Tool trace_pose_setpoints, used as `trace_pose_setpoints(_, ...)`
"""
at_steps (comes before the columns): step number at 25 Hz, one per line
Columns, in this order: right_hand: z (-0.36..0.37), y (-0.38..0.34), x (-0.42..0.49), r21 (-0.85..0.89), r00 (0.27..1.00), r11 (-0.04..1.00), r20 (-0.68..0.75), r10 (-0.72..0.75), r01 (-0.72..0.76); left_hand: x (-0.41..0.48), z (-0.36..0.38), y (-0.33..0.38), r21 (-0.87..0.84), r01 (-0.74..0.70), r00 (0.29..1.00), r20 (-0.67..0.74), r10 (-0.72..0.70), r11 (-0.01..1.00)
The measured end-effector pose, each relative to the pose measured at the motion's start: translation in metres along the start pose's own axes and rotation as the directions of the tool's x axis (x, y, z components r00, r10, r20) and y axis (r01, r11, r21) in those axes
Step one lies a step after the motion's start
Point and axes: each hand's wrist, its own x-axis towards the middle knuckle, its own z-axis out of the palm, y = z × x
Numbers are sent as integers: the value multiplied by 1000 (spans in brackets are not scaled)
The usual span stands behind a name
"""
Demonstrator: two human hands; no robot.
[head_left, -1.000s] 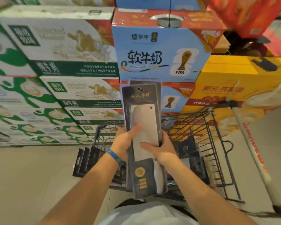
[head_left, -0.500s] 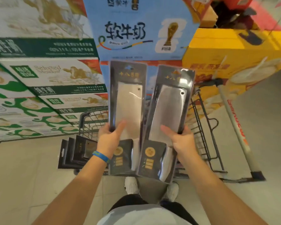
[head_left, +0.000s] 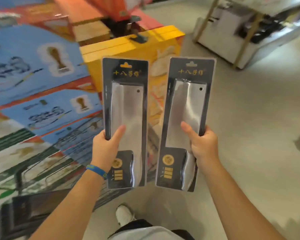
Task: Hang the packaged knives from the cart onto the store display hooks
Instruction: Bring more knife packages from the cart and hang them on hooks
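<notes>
Two packaged cleavers in black blister cards with gold lettering stand upright in front of me. My left hand (head_left: 105, 147) grips the left packaged knife (head_left: 126, 104) by its left edge, thumb across the blade window. My right hand (head_left: 202, 144) grips the right packaged knife (head_left: 189, 108) by its right edge, thumb on the front. Both cards show a hang slot at the top. The cart (head_left: 42, 201) is a blurred dark frame at lower left. No display hooks are in view.
Stacked cartons fill the left: blue milk boxes (head_left: 33, 70), green and white boxes (head_left: 10, 153), a yellow carton (head_left: 133, 45). A pale display stand (head_left: 232, 35) sits at the far right on the grey floor (head_left: 258, 127). My white shoe (head_left: 124, 215) is below.
The view has swung right, away from the cart toward open floor. The two packages, stacked together a second ago, are now held apart, one in each hand.
</notes>
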Motion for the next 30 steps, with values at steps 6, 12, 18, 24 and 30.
trace_pose_setpoints(6, -221, -49, -19, 15, 924, 994, -371, -95, 109, -85, 197, 80, -47, -151, 934, 321, 158, 987)
trace_pose_setpoints(12, -412, -54, -101, -44, 684, 978, -708, -174, 204, -204, 373, 118, -56, -226, 675, 711, 198, 972)
trace_pose_setpoints(18, -542, -47, -204, -97, 280, 973, -947, -155, 211, -356, 524, 145, -190, -250, 283, 923, 259, 949)
trace_pose_setpoints(24, -634, -98, -285, -211, -178, 966, -967, -184, 148, -515, 642, 198, -418, -144, -160, 904, 396, 897)
trace_pose_setpoints(30, -674, -197, -344, -354, -499, 934, -802, -327, -43, -659, 698, 303, -515, 109, -463, 731, 502, 850)
